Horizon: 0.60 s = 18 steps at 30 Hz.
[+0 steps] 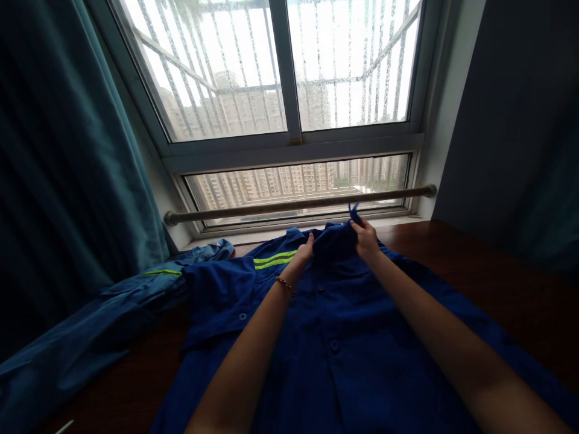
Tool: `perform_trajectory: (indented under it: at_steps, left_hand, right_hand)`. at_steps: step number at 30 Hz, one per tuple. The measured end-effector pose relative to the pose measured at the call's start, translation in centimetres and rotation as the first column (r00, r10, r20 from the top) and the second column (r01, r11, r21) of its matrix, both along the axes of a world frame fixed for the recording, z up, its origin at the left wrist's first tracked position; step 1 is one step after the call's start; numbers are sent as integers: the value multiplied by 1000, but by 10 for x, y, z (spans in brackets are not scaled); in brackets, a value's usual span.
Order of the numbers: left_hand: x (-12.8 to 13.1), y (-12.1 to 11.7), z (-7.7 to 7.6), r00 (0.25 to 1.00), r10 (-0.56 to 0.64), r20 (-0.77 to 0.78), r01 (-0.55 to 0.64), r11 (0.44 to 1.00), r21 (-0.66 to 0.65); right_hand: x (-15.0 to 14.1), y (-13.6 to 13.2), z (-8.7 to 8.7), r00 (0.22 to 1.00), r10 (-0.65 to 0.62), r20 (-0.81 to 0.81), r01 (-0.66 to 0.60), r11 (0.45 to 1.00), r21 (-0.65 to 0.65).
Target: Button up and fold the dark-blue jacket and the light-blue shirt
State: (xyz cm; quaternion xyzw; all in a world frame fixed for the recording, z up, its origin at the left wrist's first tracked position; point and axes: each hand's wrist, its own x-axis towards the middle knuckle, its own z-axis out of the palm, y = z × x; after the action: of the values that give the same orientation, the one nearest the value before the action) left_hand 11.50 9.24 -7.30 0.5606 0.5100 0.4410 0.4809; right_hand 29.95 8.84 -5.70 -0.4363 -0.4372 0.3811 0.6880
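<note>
A dark blue work shirt (294,337) with buttons and yellow-green stripes lies spread in front of me, its collar end toward the window. My left hand (306,248) is closed on the cloth near the collar, thumb up; its fingertips are partly hidden. With its fingers pinched, my right hand (364,237) holds the right part of the collar, and a pointed bit of cloth stands up above the fingers. A beaded bracelet (284,286) is on my left wrist.
A lighter blue garment (104,325) with a yellow-green stripe lies at the left. The shirt rests on a dark brown wooden surface (425,241). Beyond it are a metal rail (294,205) and a barred window (294,78). A teal curtain (104,150) hangs at the left.
</note>
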Motion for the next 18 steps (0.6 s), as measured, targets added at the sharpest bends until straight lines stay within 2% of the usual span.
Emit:
perform_trajectory:
  at_steps: [1,2,3,4,5,6,8,12,15,17,18]
  left_hand:
    - [-4,-2,12,999,3,35,-1,998,-57]
    - [-9,-4,25,996,0,88,10,994,-105]
    - [-16,-7,39,983,-11,185,42,985,-170]
    - [-25,-11,52,959,-14,283,72,978,-194]
    - [-35,-15,63,930,-12,367,81,982,-173]
    - [-45,-20,73,908,-23,417,95,984,-152]
    - [-68,-31,88,920,-50,390,112,984,-139]
    - [-101,-55,104,994,-103,39,108,975,-194]
    - [-102,-73,113,974,-178,-137,160,978,-133]
    - [-90,-81,116,970,-195,-145,186,980,-76]
    - [-82,-83,117,982,-161,-95,158,987,-39]
  right_hand:
    - [-13,-6,4,989,111,100,-123,985,121]
    - [-26,-12,7,941,216,262,-276,936,218]
    - [-38,-18,8,851,278,446,-425,862,275]
    - [-49,-24,7,741,281,610,-541,788,293]
    - [-59,-30,5,637,243,732,-611,738,287]
    - [-67,-35,2,553,184,813,-645,712,278]
    - [-78,-43,-6,454,69,888,-644,714,274]
    - [-85,-53,-16,358,-80,930,-538,797,276]
    - [-89,-61,-17,323,-195,926,-441,835,329]
    - [-94,-67,-18,312,-241,919,-428,828,363]
    - [-97,-70,-18,307,-253,918,-435,820,371]
